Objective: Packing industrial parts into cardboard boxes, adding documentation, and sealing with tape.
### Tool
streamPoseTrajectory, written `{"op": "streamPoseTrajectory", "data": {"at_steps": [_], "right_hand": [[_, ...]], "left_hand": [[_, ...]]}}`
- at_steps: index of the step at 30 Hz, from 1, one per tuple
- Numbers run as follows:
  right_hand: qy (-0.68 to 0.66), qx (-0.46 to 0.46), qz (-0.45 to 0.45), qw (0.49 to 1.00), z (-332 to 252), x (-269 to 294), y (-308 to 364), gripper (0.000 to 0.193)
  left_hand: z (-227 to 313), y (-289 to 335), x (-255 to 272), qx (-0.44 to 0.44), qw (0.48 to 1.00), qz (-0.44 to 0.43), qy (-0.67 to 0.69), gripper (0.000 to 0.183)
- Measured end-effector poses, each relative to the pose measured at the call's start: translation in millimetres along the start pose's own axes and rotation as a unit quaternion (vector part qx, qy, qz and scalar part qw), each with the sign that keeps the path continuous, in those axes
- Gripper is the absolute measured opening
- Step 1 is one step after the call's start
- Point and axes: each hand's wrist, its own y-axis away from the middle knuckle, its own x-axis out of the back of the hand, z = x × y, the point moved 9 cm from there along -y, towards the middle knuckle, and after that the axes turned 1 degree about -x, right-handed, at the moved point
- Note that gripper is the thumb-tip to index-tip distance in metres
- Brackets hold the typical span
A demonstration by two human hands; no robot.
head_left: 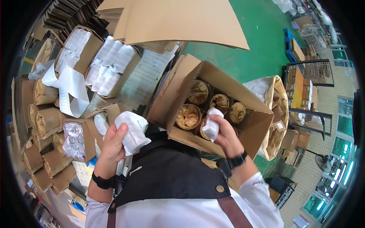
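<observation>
My left hand (113, 142) is closed around a white-wrapped packet (134, 131) in front of my apron. Its thumb lies along the near side of the wrap. My right hand (227, 137) is closed on a smaller white-wrapped packet (213, 124), held at the near part of an open cardboard box (253, 131). Inside that box stand several round brown-paper-wrapped bundles, such as the one at the left (188, 116), with crumpled paper at their tops. The packet and my right hand partly cover the nearest bundles. What lies inside the white wraps is hidden.
Two cartons of white packets (107, 76) stand at the left, with a strip of white sheet (72, 89) draped near them. Brown paper rolls (49, 121) are stacked beside a box of clear-wrapped items (75, 137). Flat cardboard (182, 21) juts in overhead. A paper-lined sack (276, 114) stands right.
</observation>
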Motion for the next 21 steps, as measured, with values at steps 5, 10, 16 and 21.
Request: {"op": "streamPoseTrajectory", "data": {"at_steps": [5,10,16,21], "right_hand": [[0.459,0.014,-0.013,0.888,-46.9,29.1,-123.5,0.044],[0.622,0.336,0.026,0.707,-87.0,-8.6,-139.1,0.054],[0.277,0.06,-0.198,0.938,-24.0,-9.7,-12.7,0.067],[0.429,0.101,-0.003,0.898,-51.8,65.5,-51.5,0.066]], "left_hand": [[-17.3,-10.0,-76.1,0.032,0.998,-0.004,-0.048,0.043],[-37.8,-45.9,-150.2,0.037,0.972,-0.092,-0.215,0.039],[-126.3,-90.5,-186.3,0.17,0.938,-0.179,-0.242,0.046],[-148.3,-70.9,-205.6,0.248,0.89,-0.223,-0.311,0.068]]}}
